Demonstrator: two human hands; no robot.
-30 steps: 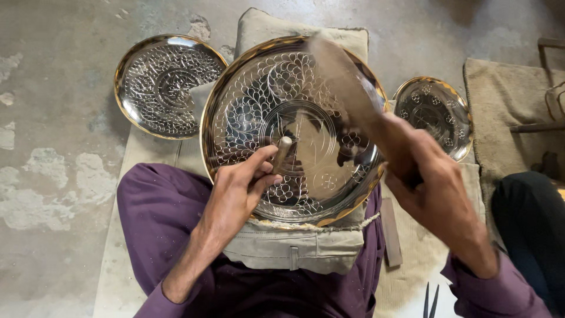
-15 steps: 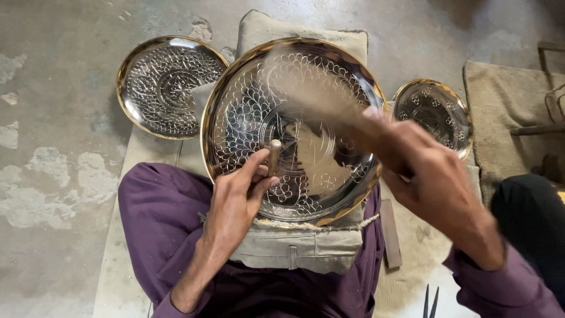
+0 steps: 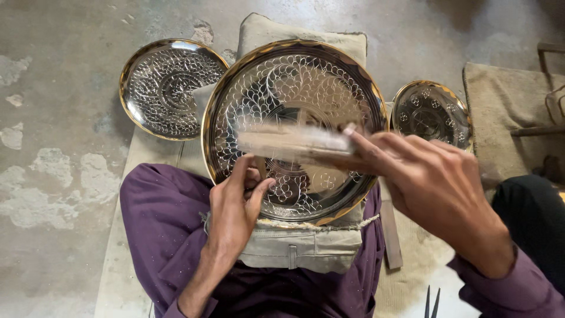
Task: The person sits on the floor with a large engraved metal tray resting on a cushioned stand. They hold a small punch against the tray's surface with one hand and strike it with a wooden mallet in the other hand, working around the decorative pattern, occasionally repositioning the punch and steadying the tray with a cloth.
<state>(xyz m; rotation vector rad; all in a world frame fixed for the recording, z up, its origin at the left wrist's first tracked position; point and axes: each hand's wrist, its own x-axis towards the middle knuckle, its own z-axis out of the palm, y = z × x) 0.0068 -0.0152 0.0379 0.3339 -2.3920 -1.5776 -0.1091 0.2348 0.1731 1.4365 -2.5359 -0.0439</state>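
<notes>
The big plate (image 3: 294, 126), round, engraved with looping patterns and gold-rimmed, lies tilted on a grey cushion (image 3: 300, 250) in the person's lap, its lower edge toward the body. Over its middle a hammer (image 3: 294, 141) shows as a blurred pale bar lying crosswise. The right hand (image 3: 438, 188) holds it, coming in from the lower right with the wrist raised, knuckles up and fingers (image 3: 368, 147) wrapped closed around the handle end. The left hand (image 3: 235, 209) rises from below, forearm angled up across the purple-clad thigh, palm turned to the plate; its fingers (image 3: 262, 188) are pinched together around a small tool that stands on the plate's lower centre, though the tool itself is mostly hidden.

A medium plate (image 3: 168, 88) of the same style lies on the concrete floor (image 3: 53, 118) to the left, just beside the big one. A small plate (image 3: 432, 115) lies to the right, its edge behind the right hand. Sacking (image 3: 506, 118) covers the floor farther right.
</notes>
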